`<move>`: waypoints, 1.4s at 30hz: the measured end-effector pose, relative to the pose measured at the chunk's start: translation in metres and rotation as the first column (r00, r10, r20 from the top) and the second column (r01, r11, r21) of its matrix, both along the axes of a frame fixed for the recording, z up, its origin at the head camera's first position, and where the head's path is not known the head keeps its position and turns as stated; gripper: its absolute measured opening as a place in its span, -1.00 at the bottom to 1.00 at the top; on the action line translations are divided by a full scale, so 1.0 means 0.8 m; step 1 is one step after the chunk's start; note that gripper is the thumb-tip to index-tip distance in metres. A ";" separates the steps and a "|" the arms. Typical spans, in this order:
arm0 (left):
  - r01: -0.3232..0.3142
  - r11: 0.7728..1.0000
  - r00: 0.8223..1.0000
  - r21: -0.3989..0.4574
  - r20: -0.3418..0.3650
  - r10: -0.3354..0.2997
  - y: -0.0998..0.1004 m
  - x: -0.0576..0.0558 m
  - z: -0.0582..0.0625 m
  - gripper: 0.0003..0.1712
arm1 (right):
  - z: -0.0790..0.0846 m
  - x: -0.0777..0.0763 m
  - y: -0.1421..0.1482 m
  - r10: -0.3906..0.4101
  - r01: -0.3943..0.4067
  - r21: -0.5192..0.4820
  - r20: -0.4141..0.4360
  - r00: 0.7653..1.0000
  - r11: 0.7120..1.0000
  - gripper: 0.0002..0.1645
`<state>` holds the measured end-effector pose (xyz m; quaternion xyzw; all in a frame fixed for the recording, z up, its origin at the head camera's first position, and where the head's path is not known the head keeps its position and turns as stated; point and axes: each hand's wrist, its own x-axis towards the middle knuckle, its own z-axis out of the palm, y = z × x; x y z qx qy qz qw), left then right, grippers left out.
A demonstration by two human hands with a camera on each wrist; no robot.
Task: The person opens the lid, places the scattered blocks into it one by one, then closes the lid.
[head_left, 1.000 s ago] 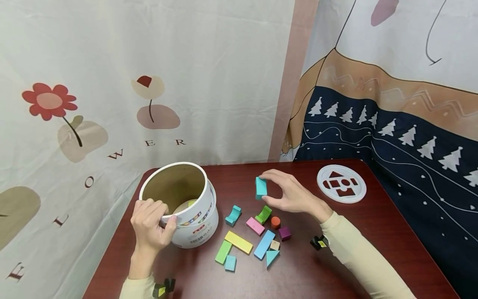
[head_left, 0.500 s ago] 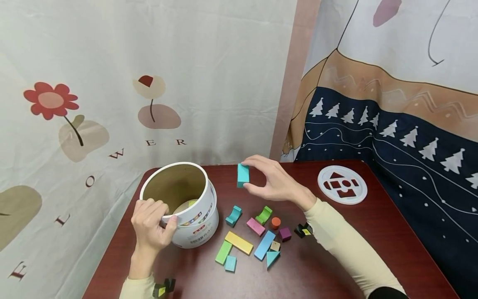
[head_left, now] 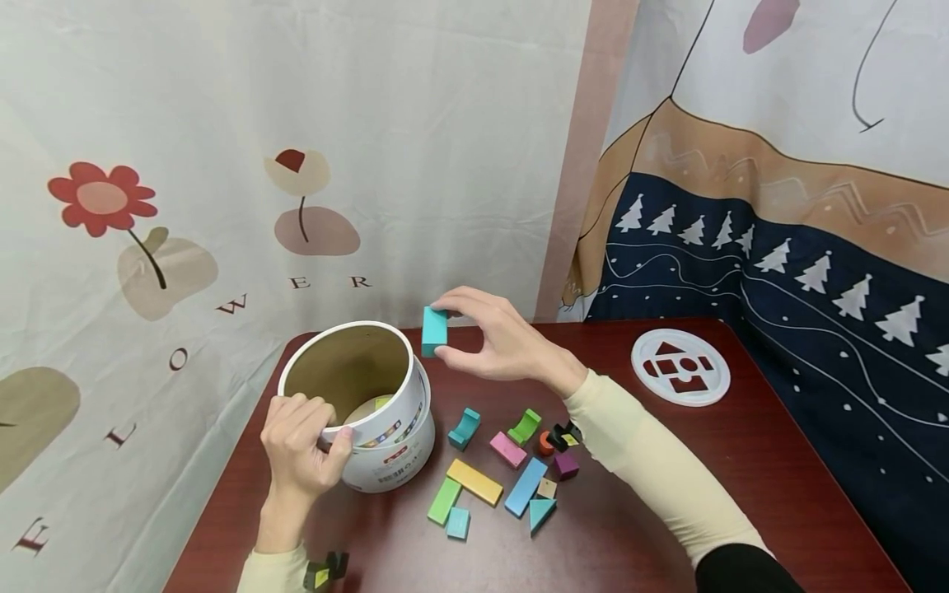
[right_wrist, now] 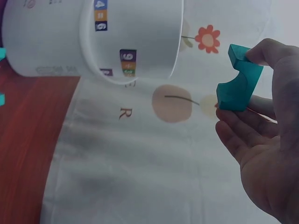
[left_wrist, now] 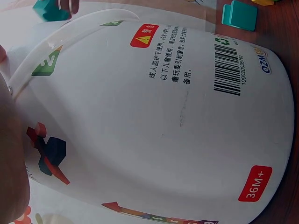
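A white bucket stands at the left of the table, and a little yellow shows on its floor. My left hand grips its near rim, fingers curled over the edge and thumb on the outside. My right hand pinches a teal arch block between thumb and fingers, just right of the bucket's rim and above the table. The right wrist view shows the block's curved notch. Below lie a second teal arch block, a green arch block and a pink block.
Nearer me lie a yellow block, a green block, a blue block, a teal triangle and several smaller blocks. A white lid with cut-out shapes rests at the back right. A printed curtain hangs behind the table.
My right hand has carried the teal arch block leftward and up, from over the middle of the table to beside the bucket's rim. The left hand and bucket have stayed put.
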<state>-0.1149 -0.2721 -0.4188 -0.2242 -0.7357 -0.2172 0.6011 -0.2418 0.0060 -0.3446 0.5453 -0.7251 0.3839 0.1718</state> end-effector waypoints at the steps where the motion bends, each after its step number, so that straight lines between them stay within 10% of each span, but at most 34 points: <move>1: -0.001 1.000 1.000 0.000 -0.001 0.001 0.000 0.000 0.000 -0.69 | 0.002 0.000 -0.005 0.004 -0.004 0.002 0.000 1.000 1.000 -0.33; 16: -0.004 1.000 1.000 -0.002 -0.005 0.004 0.000 0.000 0.000 -0.64 | 0.020 0.000 -0.071 0.130 -0.130 -0.022 -0.022 0.991 0.991 -0.42; 42: -0.003 1.000 1.000 -0.008 -0.005 0.003 -0.001 0.000 -0.001 -0.60 | 0.009 0.009 -0.120 -0.004 -0.001 0.327 0.016 1.000 0.945 -0.28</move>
